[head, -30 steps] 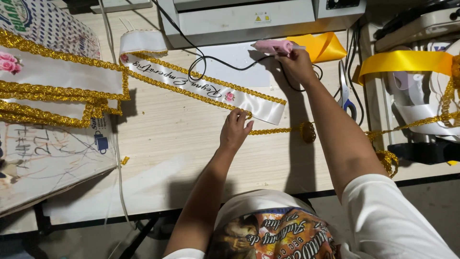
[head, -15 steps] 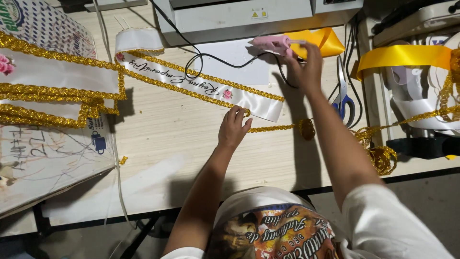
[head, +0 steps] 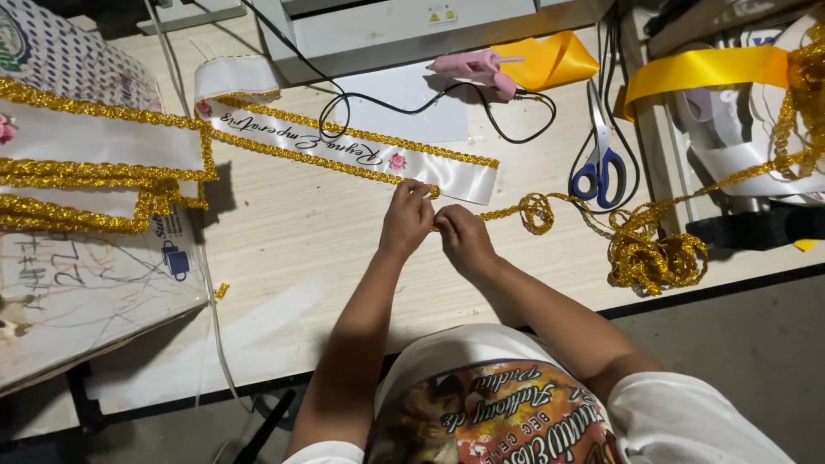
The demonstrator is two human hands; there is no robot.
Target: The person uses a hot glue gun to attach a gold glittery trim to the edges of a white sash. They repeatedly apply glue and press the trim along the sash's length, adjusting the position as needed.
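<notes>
Spreading across most of the view, the pale wooden tabletop [head: 284,258] carries everything within arm's reach of the person leaning over its near edge. At the far side sits a grey machine [head: 404,30], pushed back so the middle stays free for laying work flat. To the left, finished white sashes [head: 94,150] with gold edging lie stacked out of the way on a printed sheet. The white satin sash [head: 344,146] being worked runs diagonally from far left toward the centre, stretched flat so its edge lies open to trimming. The gold glitter trim [head: 640,249] lies along the sash's borders, then trails right in loose loops to a heaped tangle near the tabletop's right edge, slack enough to feed freely. A yellow ribbon [head: 550,60] rests far right of centre, and beside it the pink glue gun [head: 477,69] lies on its side, its cord snaking left. Blue-handled scissors [head: 601,155] lie just right of the sash end, handles toward the person.

The left hand [head: 406,219] and right hand [head: 462,241] meet at the sash's near corner. Each grip is closed to a pinch, fingertips pressing the trim where it leaves the sash, seemingly to seat it against the fabric edge.
</notes>
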